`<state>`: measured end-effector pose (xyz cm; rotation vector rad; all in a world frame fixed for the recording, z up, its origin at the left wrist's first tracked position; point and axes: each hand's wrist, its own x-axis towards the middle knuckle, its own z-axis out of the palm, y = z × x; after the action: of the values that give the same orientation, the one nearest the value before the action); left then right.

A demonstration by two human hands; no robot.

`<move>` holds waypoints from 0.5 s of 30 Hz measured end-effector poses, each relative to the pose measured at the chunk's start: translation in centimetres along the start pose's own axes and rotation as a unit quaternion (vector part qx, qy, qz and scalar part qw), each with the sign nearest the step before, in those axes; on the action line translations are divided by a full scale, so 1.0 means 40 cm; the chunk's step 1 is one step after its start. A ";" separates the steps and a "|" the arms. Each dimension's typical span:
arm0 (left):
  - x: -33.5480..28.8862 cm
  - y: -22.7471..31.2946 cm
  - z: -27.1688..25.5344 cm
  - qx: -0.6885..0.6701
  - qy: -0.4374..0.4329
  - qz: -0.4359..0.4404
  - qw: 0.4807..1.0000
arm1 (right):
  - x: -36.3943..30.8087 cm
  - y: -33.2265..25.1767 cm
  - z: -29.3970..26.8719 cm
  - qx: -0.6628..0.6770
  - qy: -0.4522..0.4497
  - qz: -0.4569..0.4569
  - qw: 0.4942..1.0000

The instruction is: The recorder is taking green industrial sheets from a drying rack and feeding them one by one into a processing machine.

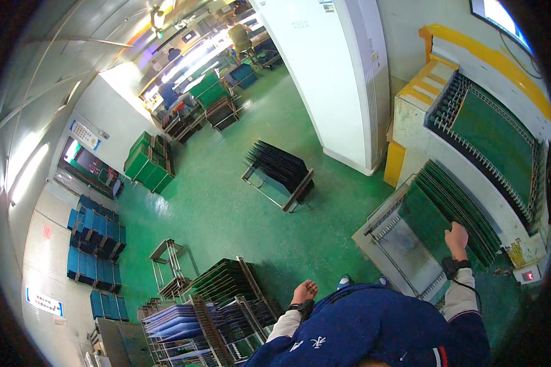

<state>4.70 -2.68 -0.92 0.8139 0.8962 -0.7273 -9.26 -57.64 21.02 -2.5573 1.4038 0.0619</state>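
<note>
Green panel (427,219) sat in rack (410,246), toward four o'clock in my view; right hand (456,240) gripped its edge, left hand (304,292) hung empty, loosely curled. I judged panel light, stiff, scratch-prone: edge hold best.

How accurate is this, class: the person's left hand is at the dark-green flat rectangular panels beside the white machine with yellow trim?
The side is wrong: in the head view, the right hand, not the left hand, is at the dark-green flat rectangular panels beside the white machine with yellow trim.
</note>
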 end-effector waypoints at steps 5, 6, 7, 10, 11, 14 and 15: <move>0.041 0.006 -0.071 -0.033 -0.099 -0.013 0.994 | 0.000 -0.029 -0.006 0.003 -0.008 -0.006 1.000; 0.035 0.005 -0.061 -0.027 -0.075 -0.012 0.997 | -0.004 -0.031 -0.011 0.002 -0.011 -0.003 1.000; 0.021 0.005 -0.037 -0.025 -0.077 -0.015 0.997 | -0.007 -0.028 -0.015 0.001 -0.013 0.004 1.000; -0.012 0.011 0.002 -0.005 -0.023 -0.004 1.000 | -0.007 -0.018 -0.015 0.001 -0.011 0.010 1.000; -0.008 0.016 -0.012 -0.018 -0.048 -0.019 0.998 | 0.000 -0.015 -0.002 0.003 -0.012 0.006 1.000; -0.016 0.017 -0.004 -0.024 -0.049 -0.032 0.998 | 0.014 0.002 0.030 0.014 0.021 -0.003 1.000; -0.024 0.015 0.010 -0.018 -0.024 -0.028 0.999 | 0.012 0.002 0.028 0.007 0.021 -0.002 1.000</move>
<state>4.93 -2.53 0.23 0.7395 0.8897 -0.7758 -9.01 -57.84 19.84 -2.5651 1.4082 -0.0033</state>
